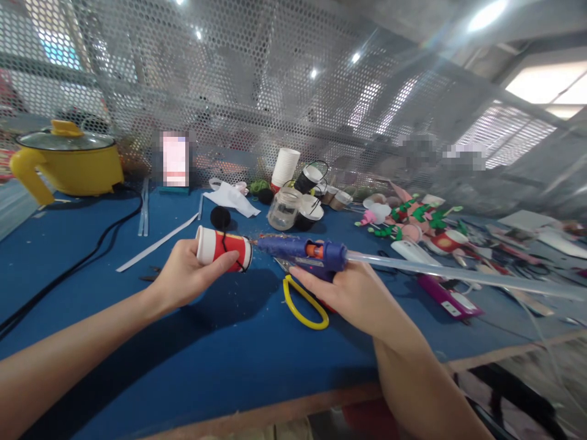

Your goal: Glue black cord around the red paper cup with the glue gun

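Observation:
A red and white paper cup (211, 245) lies on its side in my left hand (186, 275), its base turned to the right. Black cord crosses the cup and runs along its base edge. My right hand (351, 290) is wrapped round a blue glue gun (293, 247), whose nozzle is at the cup's base; whether they touch is too small to tell. A long clear glue stick (435, 272) sticks out of the gun's back. Behind the cup sits a black ball of cord (221, 217). Scissors with yellow handles (305, 311) lie below the gun.
A yellow pot (76, 168) and its black cable stand at the left. Further back are a lit phone (175, 160), stacked white cups (287, 166) and a clear jar (285, 209). Craft flowers (413, 220) and a purple power strip (449, 299) lie at the right of the blue table (229, 379).

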Demonstrator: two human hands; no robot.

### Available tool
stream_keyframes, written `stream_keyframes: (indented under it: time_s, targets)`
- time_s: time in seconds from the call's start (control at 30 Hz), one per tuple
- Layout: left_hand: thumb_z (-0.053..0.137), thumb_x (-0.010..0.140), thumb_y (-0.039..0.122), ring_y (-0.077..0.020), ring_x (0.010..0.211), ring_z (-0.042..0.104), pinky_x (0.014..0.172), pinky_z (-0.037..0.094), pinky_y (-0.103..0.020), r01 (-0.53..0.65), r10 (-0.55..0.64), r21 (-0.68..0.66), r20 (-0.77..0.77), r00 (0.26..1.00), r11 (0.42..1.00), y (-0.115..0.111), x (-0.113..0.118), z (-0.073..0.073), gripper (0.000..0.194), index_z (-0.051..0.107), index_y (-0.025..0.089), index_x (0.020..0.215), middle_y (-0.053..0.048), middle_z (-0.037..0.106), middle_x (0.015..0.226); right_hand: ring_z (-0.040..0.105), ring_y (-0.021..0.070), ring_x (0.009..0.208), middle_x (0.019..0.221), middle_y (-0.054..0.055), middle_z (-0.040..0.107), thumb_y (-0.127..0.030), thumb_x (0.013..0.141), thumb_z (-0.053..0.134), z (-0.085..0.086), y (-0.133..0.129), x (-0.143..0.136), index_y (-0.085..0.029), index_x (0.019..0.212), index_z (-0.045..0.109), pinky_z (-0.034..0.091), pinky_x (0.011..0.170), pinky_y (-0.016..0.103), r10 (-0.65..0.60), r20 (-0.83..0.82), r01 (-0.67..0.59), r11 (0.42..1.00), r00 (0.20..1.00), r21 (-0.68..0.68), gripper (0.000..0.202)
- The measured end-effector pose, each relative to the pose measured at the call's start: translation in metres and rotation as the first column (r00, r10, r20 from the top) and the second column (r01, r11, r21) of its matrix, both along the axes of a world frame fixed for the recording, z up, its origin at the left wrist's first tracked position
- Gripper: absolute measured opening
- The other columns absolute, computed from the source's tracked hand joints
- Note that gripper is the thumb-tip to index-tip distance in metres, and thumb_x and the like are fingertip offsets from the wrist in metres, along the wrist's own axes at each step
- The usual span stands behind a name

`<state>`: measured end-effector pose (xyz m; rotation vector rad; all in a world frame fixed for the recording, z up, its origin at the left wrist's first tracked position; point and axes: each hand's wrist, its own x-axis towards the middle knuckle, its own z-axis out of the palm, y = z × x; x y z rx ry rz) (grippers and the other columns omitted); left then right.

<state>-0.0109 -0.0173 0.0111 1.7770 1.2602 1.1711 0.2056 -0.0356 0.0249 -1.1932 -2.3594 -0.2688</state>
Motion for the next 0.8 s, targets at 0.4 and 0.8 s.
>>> stream_keyframes:
  time_s: [0.4, 0.8]
  targets:
    - [0.062, 0.064, 0.025, -0.0079, 0.041, 0.044, 0.04, 0.035, -0.018, -0.013, 0.019, -0.079, 0.079, 0.997, 0.997, 0.0011, 0.0006, 0.0005, 0.012, 0.062, 0.015, 0.057, 0.004, 0.056, 0.047, 0.058, 0.0203, 0.066, 0.067, 0.007, 0.062, -0.027, 0.085, 0.036, 0.0008, -0.0015, 0.0019, -0.017, 0.081, 0.065, 0.047, 0.061, 0.031, 0.028, 0.113, -0.035, 0.997, 0.993, 0.063, 0.031]
    - [0.066, 0.061, 0.026, -0.0108, 0.045, 0.053, 0.041, 0.04, -0.018, -0.041, 0.075, -0.181, 0.182, 0.98, 0.983, 0.0037, 0.0007, -0.0002, 0.01, 0.065, 0.016, 0.061, 0.001, 0.064, 0.053, 0.055, 0.0163, 0.058, 0.064, 0.004, 0.059, -0.027, 0.079, 0.046, 0.0067, -0.0058, -0.0034, -0.017, 0.076, 0.062, 0.045, 0.056, 0.027, 0.014, -0.173, -0.039, 0.99, 0.985, -0.137, 0.019]
